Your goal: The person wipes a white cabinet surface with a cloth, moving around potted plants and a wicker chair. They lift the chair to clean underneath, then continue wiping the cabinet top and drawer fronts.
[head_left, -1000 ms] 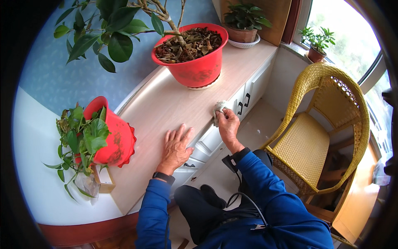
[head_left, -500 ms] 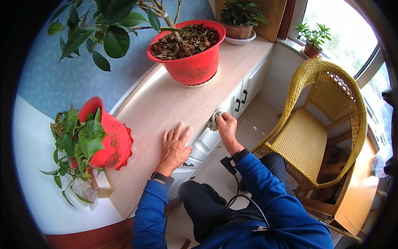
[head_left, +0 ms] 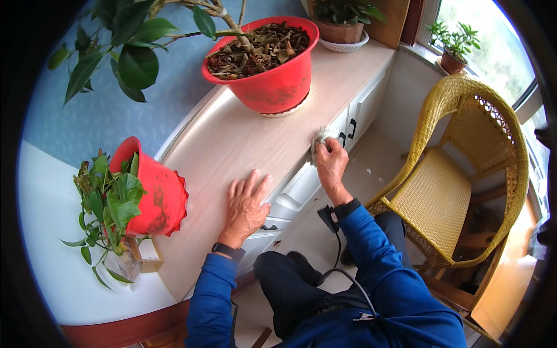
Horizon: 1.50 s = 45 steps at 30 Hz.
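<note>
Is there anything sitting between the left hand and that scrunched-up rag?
Nothing visible: just wooden countertop lies between the left hand and the pale cloth, which the right hand holds at the front edge.

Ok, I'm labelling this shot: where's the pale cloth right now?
In the head view, the pale cloth is right of centre, in the right hand at the front edge of the cabinet, left of a black handle.

I see a blue long-sleeved top (head_left: 400,322), dark trousers (head_left: 281,284), black bands (head_left: 228,251) at both wrists and a curving grey cable (head_left: 364,294).
</note>
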Motion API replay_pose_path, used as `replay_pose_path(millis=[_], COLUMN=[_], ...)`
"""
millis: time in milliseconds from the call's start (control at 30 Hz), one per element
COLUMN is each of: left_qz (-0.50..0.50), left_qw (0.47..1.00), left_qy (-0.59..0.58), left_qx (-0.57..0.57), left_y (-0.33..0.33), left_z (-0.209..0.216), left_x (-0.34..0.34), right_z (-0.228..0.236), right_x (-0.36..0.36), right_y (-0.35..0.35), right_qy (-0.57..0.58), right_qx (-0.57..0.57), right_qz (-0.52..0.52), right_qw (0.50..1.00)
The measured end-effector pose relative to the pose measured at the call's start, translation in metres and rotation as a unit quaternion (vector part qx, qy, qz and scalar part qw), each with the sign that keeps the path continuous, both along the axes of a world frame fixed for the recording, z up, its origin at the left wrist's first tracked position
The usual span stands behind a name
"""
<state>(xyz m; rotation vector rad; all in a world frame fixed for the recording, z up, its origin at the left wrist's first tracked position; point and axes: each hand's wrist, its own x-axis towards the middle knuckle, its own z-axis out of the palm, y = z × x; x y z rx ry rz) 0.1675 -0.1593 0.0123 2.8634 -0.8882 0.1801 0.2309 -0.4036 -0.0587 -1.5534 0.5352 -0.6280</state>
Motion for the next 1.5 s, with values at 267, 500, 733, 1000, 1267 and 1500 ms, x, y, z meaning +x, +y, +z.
replay_pose_path(millis=[267,500,733,1000,1267,1500], left_qz=[0.009,0.01,0.007,0.008,0.01,0.014], left_qw=[1.0,1.0,1.0,1.0,1.0,0.999], left_qy=[-0.005,-0.001,-0.007,-0.01,-0.007,0.002], left_qx=[0.009,0.018,0.01,0.02,0.027,0.04], left_y=[-0.002,-0.002,-0.004,-0.003,-0.003,-0.003], left_z=[-0.003,-0.004,-0.004,-0.005,-0.005,-0.004], left_x=[-0.001,-0.002,0.0,-0.001,0.0,-0.001], right_z=[0.007,-0.002,0.0,0.001,-0.002,0.012], right_x=[0.005,0.027,0.005,0.036,0.005,0.029], right_y=[-0.016,-0.033,-0.019,-0.045,-0.008,-0.04], right_qy=[0.005,-0.002,0.026,0.01,-0.017,-0.002], right_qx=[-0.059,-0.078,-0.064,0.007,-0.025,-0.033], right_qz=[0.001,-0.042,0.016,-0.041,0.012,-0.015], right_qw=[0.998,0.996,0.997,0.999,0.999,0.999])
